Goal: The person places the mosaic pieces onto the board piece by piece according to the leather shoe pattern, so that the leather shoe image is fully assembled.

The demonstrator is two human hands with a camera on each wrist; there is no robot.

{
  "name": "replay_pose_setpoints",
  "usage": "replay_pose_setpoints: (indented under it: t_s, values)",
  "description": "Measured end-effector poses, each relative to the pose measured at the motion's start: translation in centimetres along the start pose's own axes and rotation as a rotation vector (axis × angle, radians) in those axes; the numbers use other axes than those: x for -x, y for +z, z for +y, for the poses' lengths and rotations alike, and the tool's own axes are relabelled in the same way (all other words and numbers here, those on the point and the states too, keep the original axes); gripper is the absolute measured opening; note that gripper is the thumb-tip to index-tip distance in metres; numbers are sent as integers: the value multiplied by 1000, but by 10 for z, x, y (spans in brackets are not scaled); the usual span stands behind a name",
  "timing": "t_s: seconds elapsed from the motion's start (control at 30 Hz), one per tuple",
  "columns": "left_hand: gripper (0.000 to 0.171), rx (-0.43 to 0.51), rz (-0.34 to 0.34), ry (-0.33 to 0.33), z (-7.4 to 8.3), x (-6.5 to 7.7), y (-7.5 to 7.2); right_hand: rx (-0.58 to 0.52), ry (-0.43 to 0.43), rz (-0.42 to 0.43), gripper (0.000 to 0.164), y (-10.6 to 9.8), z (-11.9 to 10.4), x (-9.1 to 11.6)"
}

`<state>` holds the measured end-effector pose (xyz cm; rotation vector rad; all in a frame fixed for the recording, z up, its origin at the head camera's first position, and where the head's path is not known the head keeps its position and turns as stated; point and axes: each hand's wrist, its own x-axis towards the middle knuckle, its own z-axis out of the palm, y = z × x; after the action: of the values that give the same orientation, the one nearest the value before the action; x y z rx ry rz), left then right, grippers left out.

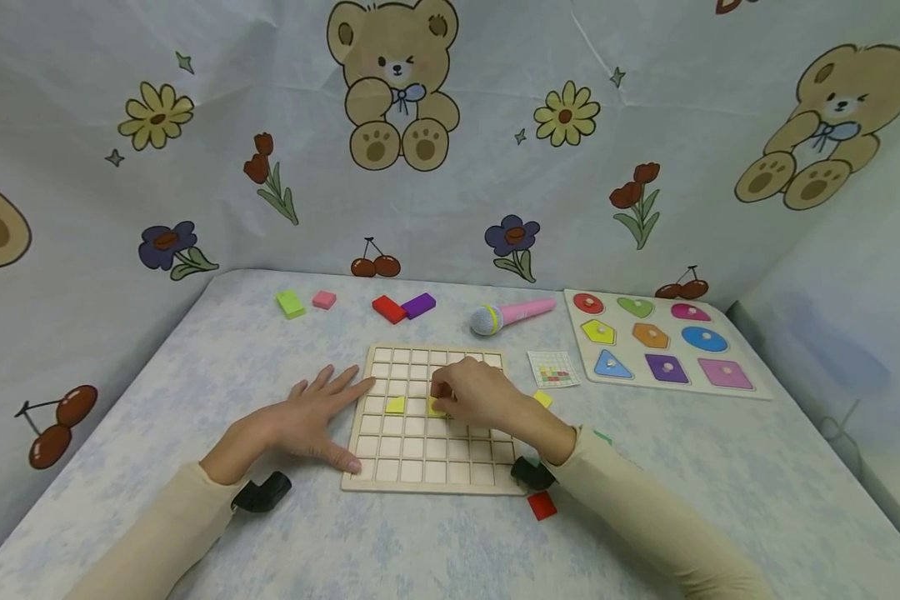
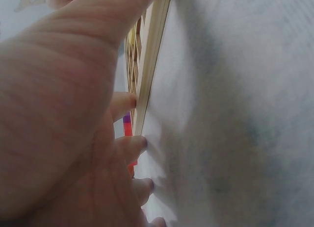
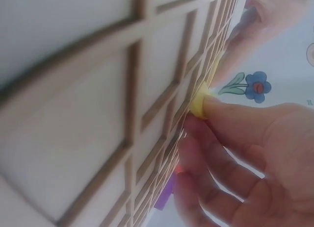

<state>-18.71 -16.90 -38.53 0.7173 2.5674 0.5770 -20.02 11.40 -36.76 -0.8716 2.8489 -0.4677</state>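
Observation:
A wooden grid board (image 1: 412, 486) lies flat on the table between both hands. With fingers spread, my left hand (image 1: 300, 423) rests at its left side, forefinger and thumb tips at the edge. In the left wrist view the fingertips stand beside the board's rim (image 2: 152, 55). My right hand (image 1: 483, 396) is over the middle of the grid, pinching a small yellow block (image 3: 198, 103) between thumb and forefinger, down at the cells. Another yellow block (image 1: 395, 405) sits in a cell to its left.
Behind the board are lime (image 1: 290, 304), pink (image 1: 324, 299), red (image 1: 388, 309) and purple blocks (image 1: 419, 306) and a toy microphone (image 1: 513, 314). To the right are a pattern card (image 1: 553, 369), a shape puzzle (image 1: 622, 354) and a yellow block (image 1: 543, 398). A red block (image 1: 542, 505) lies near the right forearm.

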Motion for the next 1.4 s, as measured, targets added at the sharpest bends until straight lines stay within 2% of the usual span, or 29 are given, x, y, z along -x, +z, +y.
replay_pose_setpoints:
  t_s: [0.43, 0.67, 0.73, 0.93, 1.13, 1.3, 1.4]
  values:
    - [122, 12, 6, 2, -1, 0, 1, 75, 13, 31, 6, -3, -1, 6]
    - [122, 6, 6, 7, -1, 0, 0, 366, -168, -52, 7, -4, -7, 26]
    - [121, 3, 11, 6, -1, 1, 0, 384, -173, -60, 8, -6, -7, 31]
    - [122, 1, 8, 4, 0, 0, 0, 189, -118, -97, 13, -14, 5, 51]
    - [122, 4, 10, -2, -1, 0, 0, 9, 11, -109, 32, -27, 35, 73]
    - [123, 15, 10, -3, -1, 0, 1, -32, 92, -127, 35, -41, 62, 86]
    - [123, 12, 7, -2, -1, 0, 1, -41, 110, -130, 39, -46, 76, 89]
